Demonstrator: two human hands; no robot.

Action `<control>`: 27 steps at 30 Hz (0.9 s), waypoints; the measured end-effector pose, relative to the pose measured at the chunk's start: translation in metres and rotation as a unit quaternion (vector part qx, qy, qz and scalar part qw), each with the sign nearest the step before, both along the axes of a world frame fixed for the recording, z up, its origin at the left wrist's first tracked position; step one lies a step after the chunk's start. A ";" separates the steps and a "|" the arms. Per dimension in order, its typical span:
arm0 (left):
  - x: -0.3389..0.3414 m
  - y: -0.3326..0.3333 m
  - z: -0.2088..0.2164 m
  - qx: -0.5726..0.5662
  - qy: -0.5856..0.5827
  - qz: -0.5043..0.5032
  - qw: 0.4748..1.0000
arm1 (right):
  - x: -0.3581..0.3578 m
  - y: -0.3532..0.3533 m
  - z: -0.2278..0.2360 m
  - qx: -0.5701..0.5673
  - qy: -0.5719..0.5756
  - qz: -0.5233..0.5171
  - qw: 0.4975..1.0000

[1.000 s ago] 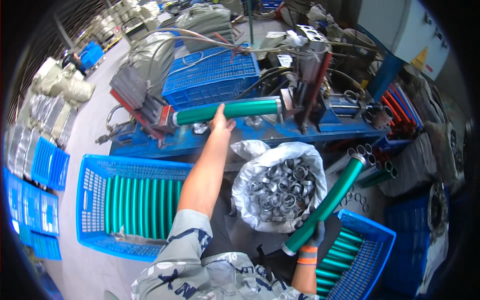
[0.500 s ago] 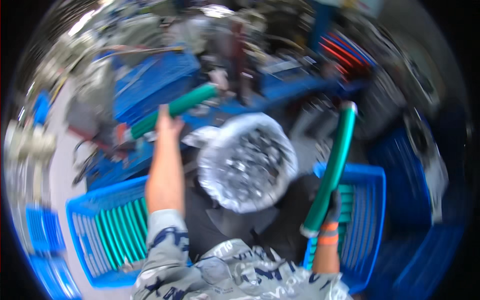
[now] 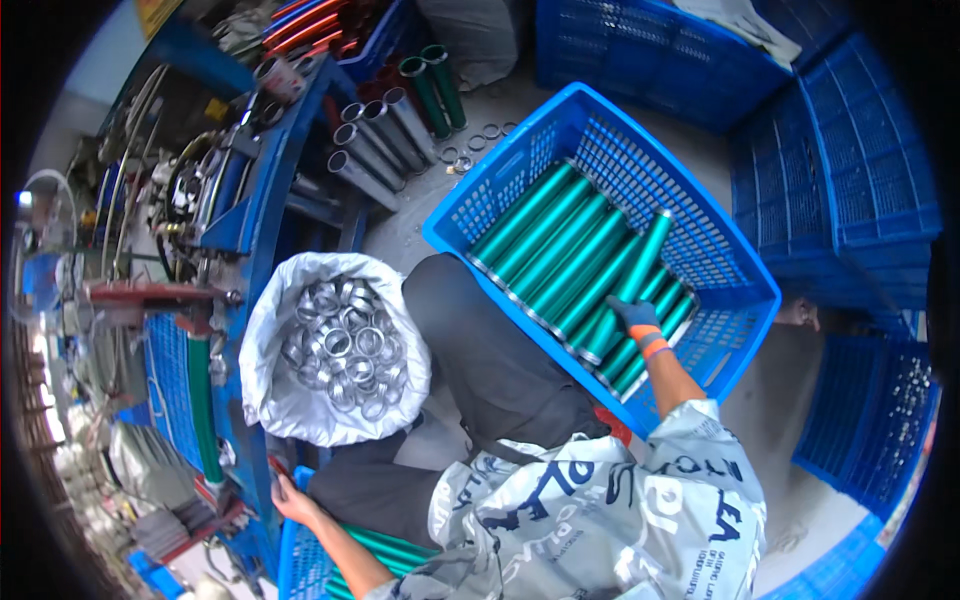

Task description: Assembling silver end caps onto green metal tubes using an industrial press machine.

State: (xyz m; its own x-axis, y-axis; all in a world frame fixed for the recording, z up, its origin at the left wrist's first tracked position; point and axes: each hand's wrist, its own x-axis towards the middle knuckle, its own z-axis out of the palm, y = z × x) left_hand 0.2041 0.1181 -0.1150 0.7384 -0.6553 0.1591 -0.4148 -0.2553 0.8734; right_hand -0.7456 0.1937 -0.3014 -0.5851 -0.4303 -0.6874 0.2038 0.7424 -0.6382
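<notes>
Nearest: your grey shirt (image 3: 600,490), printed with lettering. At its left, part-hidden by your leg and forearm, one blue crate (image 3: 292,555) with green tubes (image 3: 385,548) inside.

Hands, two. Left hand (image 3: 292,500), bare, at the bench edge, by a small red part (image 3: 275,464); whether it grips that part, you cannot tell from here. Right hand (image 3: 636,316), in a dark glove with an orange wristband, fingers curled round one metal-ended green tube (image 3: 652,245).

The held tube: inside the larger blue crate (image 3: 700,235) at your right, aslant over a row of like tubes (image 3: 560,235).

Handling, as judged: best to swing the tube parallel to the row, ends level, and lower it gently, since a dropped tube could scuff its neighbours' green finish. Keep fingertips out from between tubes; leave the left hand clear of the bench fixtures while you look right.

Beyond your knees: one white sack (image 3: 262,370) of metal rings (image 3: 350,345). Blue bench (image 3: 272,200), left, with one green tube (image 3: 200,400) set along its fixtures. Farther: upright grey tubes (image 3: 362,180), loose rings (image 3: 477,143) on the floor, large blue crates (image 3: 650,70).

Writing: bold dark and white print on the shirt, not transcribed; no label legible on the tubes.
</notes>
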 end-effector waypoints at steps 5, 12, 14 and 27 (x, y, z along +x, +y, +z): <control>-0.071 0.064 -0.004 0.073 -0.123 0.001 0.990 | -0.004 -0.019 -0.096 0.054 0.021 -0.020 0.998; -0.125 0.047 -0.003 0.121 -0.144 -0.045 0.981 | 0.030 -0.042 -0.139 -0.011 0.068 0.045 0.997; -0.122 0.050 -0.003 0.116 -0.134 -0.054 0.983 | 0.028 -0.052 -0.139 0.045 0.048 0.061 0.996; -0.160 0.132 0.037 0.075 -0.279 0.004 0.957 | 0.099 -0.267 0.063 -0.125 0.302 0.414 0.849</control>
